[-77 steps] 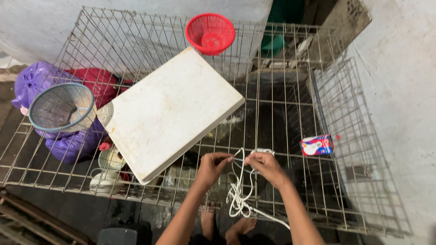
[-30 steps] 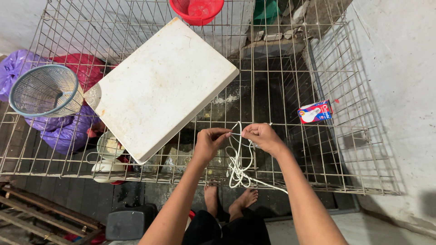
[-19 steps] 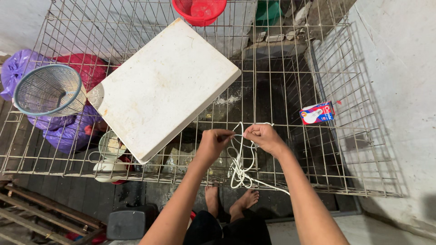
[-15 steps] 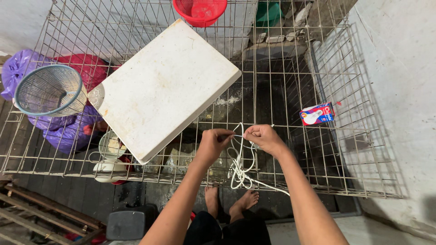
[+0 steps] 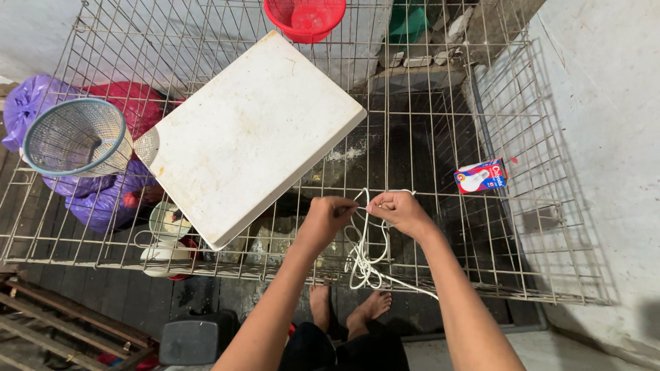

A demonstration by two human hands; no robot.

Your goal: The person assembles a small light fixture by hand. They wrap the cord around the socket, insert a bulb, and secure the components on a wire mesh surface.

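Over the wire rack (image 5: 440, 89), between the white board's (image 5: 254, 134) lower edge and the small carton (image 5: 480, 176), open grid lies around the left hand (image 5: 328, 218) and right hand (image 5: 399, 210), both pinched shut on the white cord (image 5: 366, 257) at mid-rack.

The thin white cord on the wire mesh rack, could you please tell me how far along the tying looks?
Already done: the thin white cord is threaded onto the wire mesh rack, with loops hanging below. In hand: the left hand and right hand pinch a short stretch between them. Left: no finished knot shows, and the slack loops hang loose.
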